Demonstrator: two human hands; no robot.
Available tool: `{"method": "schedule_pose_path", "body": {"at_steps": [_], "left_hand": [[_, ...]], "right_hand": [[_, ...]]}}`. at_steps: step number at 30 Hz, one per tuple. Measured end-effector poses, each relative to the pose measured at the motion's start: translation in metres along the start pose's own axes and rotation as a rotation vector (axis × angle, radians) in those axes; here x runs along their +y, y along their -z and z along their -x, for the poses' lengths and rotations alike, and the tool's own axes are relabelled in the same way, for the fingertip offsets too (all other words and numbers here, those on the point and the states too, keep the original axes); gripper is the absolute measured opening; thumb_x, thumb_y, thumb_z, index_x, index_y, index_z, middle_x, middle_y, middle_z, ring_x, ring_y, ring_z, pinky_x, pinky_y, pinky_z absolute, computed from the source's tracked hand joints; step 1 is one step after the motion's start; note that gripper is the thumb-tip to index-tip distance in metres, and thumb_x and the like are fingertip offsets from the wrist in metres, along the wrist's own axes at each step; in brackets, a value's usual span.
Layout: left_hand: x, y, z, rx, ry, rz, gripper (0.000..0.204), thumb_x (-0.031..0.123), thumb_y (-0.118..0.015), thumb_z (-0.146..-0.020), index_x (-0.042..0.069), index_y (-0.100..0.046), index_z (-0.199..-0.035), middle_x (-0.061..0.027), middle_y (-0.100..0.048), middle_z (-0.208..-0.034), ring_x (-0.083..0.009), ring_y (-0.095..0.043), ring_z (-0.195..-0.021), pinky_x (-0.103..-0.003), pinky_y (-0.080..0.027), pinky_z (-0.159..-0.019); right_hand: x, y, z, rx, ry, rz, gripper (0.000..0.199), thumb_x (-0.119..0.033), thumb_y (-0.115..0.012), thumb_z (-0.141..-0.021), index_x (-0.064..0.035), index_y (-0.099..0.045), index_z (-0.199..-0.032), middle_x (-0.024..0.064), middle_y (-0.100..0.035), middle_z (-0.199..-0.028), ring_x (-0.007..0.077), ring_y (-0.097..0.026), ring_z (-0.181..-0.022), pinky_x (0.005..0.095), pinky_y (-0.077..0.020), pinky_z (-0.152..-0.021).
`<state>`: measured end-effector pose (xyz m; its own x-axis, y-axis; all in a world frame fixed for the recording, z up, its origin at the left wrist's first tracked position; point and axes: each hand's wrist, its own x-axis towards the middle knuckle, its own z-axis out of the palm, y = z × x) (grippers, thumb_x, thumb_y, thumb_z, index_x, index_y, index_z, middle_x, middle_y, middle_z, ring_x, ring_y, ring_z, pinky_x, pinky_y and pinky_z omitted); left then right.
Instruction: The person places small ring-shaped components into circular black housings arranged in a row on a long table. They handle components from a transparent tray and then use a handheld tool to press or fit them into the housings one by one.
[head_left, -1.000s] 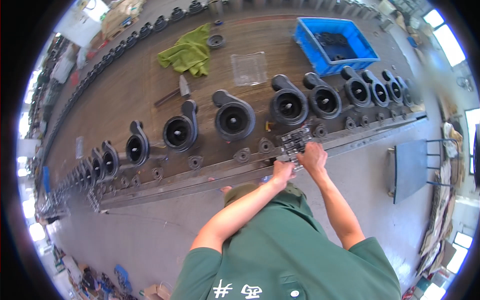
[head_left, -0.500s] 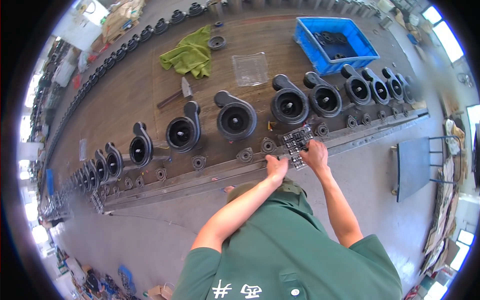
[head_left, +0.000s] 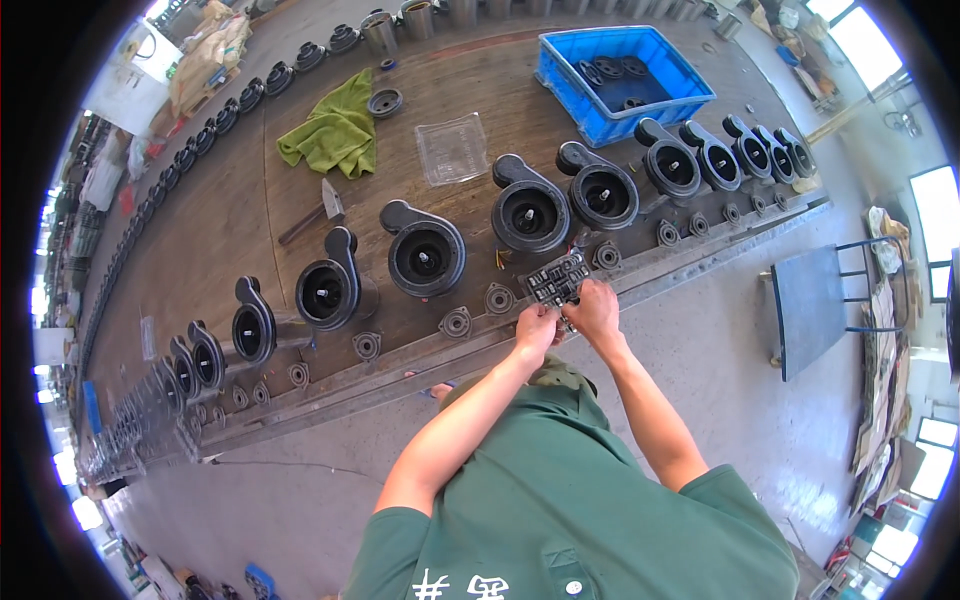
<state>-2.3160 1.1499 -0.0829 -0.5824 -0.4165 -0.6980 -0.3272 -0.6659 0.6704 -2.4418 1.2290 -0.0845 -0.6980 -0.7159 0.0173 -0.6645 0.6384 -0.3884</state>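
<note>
My left hand (head_left: 536, 327) and my right hand (head_left: 593, 306) are together at the front edge of a long wooden workbench (head_left: 240, 215). Both grip a small black flat tray of parts (head_left: 558, 279), held just above the bench edge. Behind it stands a row of black snail-shaped pump housings (head_left: 424, 253), open mouths facing me. Small round flanged covers (head_left: 456, 322) lie in a line in front of the housings, one per housing. What the tray holds is too small to tell.
A blue plastic crate (head_left: 622, 66) with dark rings sits at the back right. A green cloth (head_left: 334, 132), a clear plastic blister tray (head_left: 451, 149) and a hammer (head_left: 312, 214) lie mid-bench. A dark stool (head_left: 812, 308) stands on the concrete floor to my right.
Both hands stayed on the small black tray at the bench edge. The view shifted slightly; the tray and hands sit a little lower and more to the left in the picture.
</note>
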Motion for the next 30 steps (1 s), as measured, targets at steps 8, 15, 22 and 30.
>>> {"method": "schedule_pose_path", "body": {"at_steps": [8,15,22,30], "left_hand": [[0.009,-0.012,-0.021,0.012,0.012,0.004,0.015,0.013,-0.052,-0.094,0.0,-0.057,-0.091,-0.0109,-0.065,-0.075,-0.0215,-0.066,-0.059,-0.033,-0.056,-0.055],[-0.03,-0.013,-0.065,0.078,-0.067,-0.18,0.017,0.013,-0.05,-0.095,-0.002,-0.058,-0.095,-0.0132,-0.067,-0.078,-0.0231,-0.068,-0.061,-0.035,-0.058,-0.056],[-0.019,-0.013,-0.044,0.128,-0.114,-0.219,0.015,0.013,-0.054,-0.095,-0.001,-0.058,-0.094,-0.0105,-0.066,-0.076,-0.0198,-0.065,-0.058,-0.033,-0.057,-0.055],[-0.008,-0.01,-0.027,0.072,0.008,-0.035,0.015,0.013,-0.052,-0.095,-0.001,-0.057,-0.1,-0.0122,-0.066,-0.079,-0.0222,-0.067,-0.062,-0.033,-0.058,-0.057]], "right_hand": [[0.011,0.018,-0.001,-0.11,-0.209,-0.298,0.025,-0.02,-0.073,-0.064,-0.0002,-0.064,-0.075,0.019,-0.067,-0.078,0.0403,-0.065,-0.078,0.05,-0.0526,-0.074],[-0.005,0.002,0.016,0.016,0.009,0.018,0.02,-0.012,-0.067,-0.07,0.0008,-0.062,-0.084,0.0202,-0.065,-0.089,0.04,-0.061,-0.091,0.0482,-0.0525,-0.078],[-0.014,0.004,0.019,0.001,-0.086,0.026,0.021,-0.012,-0.068,-0.07,0.0002,-0.063,-0.086,0.0198,-0.065,-0.092,0.0387,-0.062,-0.093,0.0468,-0.0536,-0.081],[0.003,0.003,0.017,0.009,-0.12,-0.124,0.029,-0.017,-0.07,-0.068,-0.001,-0.064,-0.091,0.0187,-0.067,-0.09,0.0374,-0.065,-0.087,0.0468,-0.0521,-0.078]]}}
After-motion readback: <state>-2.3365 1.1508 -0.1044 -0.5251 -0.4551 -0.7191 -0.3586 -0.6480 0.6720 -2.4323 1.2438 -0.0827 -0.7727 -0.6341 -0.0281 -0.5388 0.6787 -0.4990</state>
